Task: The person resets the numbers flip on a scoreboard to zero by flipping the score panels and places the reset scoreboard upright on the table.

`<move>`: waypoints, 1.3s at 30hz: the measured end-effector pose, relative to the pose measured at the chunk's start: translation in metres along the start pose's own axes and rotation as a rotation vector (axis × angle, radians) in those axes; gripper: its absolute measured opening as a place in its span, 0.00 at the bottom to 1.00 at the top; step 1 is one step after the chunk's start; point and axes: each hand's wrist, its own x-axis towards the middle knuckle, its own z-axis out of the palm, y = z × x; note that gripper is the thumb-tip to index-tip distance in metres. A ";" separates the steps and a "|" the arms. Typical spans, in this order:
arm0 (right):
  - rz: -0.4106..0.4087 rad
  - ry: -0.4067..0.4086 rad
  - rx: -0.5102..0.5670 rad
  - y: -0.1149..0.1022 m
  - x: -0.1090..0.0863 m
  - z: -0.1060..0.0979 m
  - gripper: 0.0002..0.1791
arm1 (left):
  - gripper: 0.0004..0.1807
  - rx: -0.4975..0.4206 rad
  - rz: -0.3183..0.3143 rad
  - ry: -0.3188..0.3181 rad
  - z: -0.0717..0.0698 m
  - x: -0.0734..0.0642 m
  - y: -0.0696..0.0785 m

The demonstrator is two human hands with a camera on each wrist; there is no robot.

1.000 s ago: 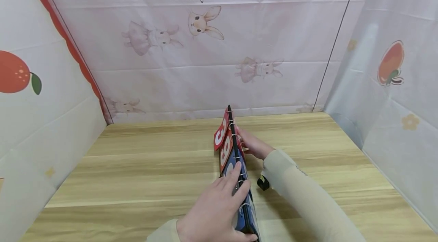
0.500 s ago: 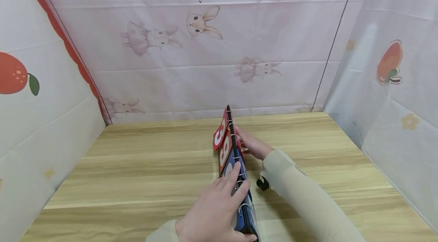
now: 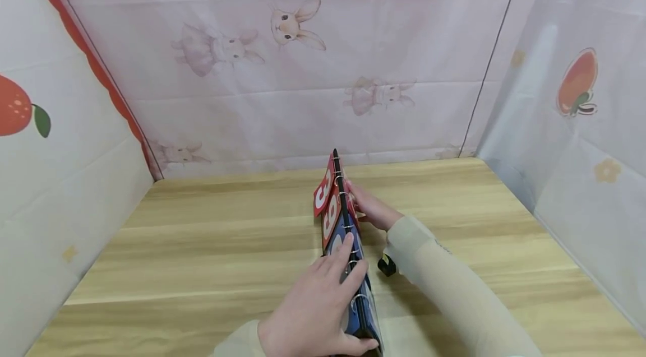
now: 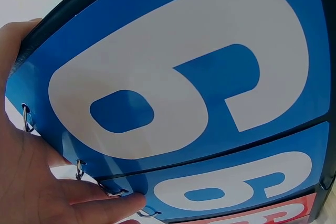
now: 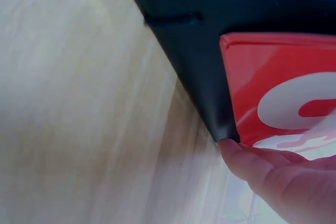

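A tabletop flip scoreboard [image 3: 348,250] with red and blue number cards on metal rings stands tent-like, seen nearly end-on in the head view. My left hand [image 3: 315,304] holds its ringed top edge near the close end, thumb at the near corner. Large white numerals on blue cards [image 4: 178,72] fill the left wrist view, where those fingers lie against the rings. On the board's right face, toward the far end, my right hand [image 3: 375,208] holds the lower part beside the red cards [image 5: 249,77]. One fingertip meets the black corner; its other fingertips are partly hidden.
The board stands on a wood-grain table [image 3: 212,239]. A pale pink curtain [image 3: 303,121] with rabbit prints rises behind it, and printed sheets flank both sides. A small black object [image 3: 387,265] with a yellow mark sits by the right cuff.
The head view has tipped slightly, so the scene sits a little higher in it. Both hands and the scoreboard keep the same arrangement.
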 end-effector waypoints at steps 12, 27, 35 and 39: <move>0.005 -0.016 0.038 -0.013 -0.002 0.003 0.38 | 0.51 0.058 0.051 0.094 -0.002 0.006 -0.003; 0.039 0.000 0.016 -0.008 -0.004 0.010 0.45 | 0.51 0.057 0.045 0.071 -0.002 0.002 -0.001; 0.032 0.008 0.015 -0.011 -0.004 0.010 0.48 | 0.51 0.047 0.048 0.049 -0.005 0.003 -0.002; 0.040 0.010 0.018 -0.010 -0.006 0.012 0.47 | 0.51 0.045 0.040 0.034 -0.006 0.001 -0.001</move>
